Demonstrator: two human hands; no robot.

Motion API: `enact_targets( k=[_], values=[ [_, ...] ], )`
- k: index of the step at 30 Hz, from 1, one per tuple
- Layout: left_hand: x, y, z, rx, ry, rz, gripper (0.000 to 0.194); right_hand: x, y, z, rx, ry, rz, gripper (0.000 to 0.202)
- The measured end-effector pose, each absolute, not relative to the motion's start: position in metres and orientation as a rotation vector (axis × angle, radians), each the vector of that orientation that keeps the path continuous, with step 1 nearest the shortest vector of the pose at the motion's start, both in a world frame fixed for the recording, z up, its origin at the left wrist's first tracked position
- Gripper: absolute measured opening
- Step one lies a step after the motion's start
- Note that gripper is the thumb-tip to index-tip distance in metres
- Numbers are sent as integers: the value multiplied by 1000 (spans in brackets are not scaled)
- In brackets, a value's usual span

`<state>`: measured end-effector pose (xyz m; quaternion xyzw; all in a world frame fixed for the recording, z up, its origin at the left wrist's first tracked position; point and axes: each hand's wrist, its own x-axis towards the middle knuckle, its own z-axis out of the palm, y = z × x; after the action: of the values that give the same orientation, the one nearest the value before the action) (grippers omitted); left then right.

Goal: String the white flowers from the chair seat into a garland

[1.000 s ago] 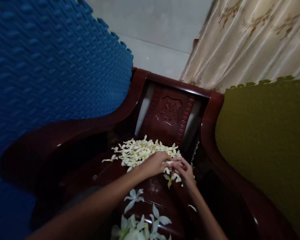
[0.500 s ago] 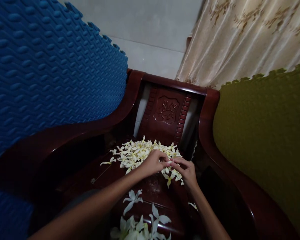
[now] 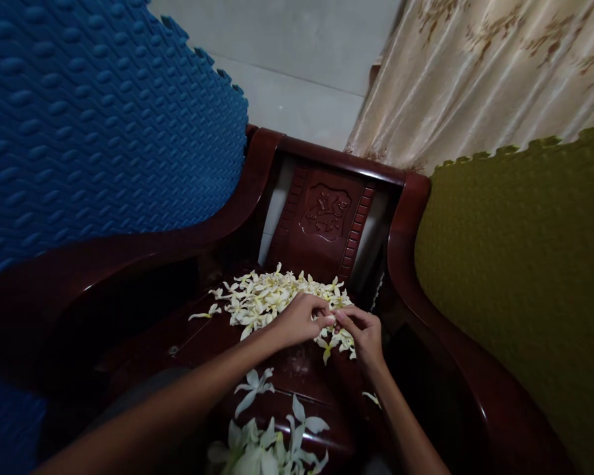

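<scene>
My left hand (image 3: 304, 318) and my right hand (image 3: 366, 334) meet fingertip to fingertip above the chair seat (image 3: 297, 359). Both are closed in a pinch on a small pale bit of a white flower (image 3: 331, 317), mostly hidden by the fingers. Just behind and below them spreads a heap of white flowers (image 3: 262, 297) with yellowish centres. Nearer to me lies a second cluster of white flowers (image 3: 264, 448), cut off by the bottom edge. One open blossom (image 3: 253, 390) rests between the two groups.
The dark red wooden chair has a carved backrest (image 3: 325, 211) and curved armrests. A blue foam mat (image 3: 103, 132) stands at the left, an olive one (image 3: 519, 251) at the right. Behind are a beige curtain (image 3: 475, 72) and pale tiles. A stray flower (image 3: 205, 312) lies left of the heap.
The whole view has shifted slightly, so the chair and flowers sit a little further left and higher. My hands stay pinched together, with the right fingers slightly bent differently.
</scene>
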<state>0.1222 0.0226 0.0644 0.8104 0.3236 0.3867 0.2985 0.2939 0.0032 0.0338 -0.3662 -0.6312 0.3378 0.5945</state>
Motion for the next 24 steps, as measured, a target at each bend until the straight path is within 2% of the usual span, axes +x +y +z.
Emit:
enact_targets(
  k=[5,9,13,17,24],
  values=[
    [125,22,66,1951,739,1046,20,291,1,37,-773,-1307,936,13],
    [125,25,68,1700,537,906,27,286,-2,40,-754,-1254,989,17],
    [124,27,68,1523,548,855,20,285,-3,42,-745,-1263,1013,19],
    [121,27,71,1530,604,823,18,288,-1,40,-751,-1290,1036,18],
    [100,31,78,1621,566,497,19,289,-3,37,-758,-1400,1129,21]
  ],
)
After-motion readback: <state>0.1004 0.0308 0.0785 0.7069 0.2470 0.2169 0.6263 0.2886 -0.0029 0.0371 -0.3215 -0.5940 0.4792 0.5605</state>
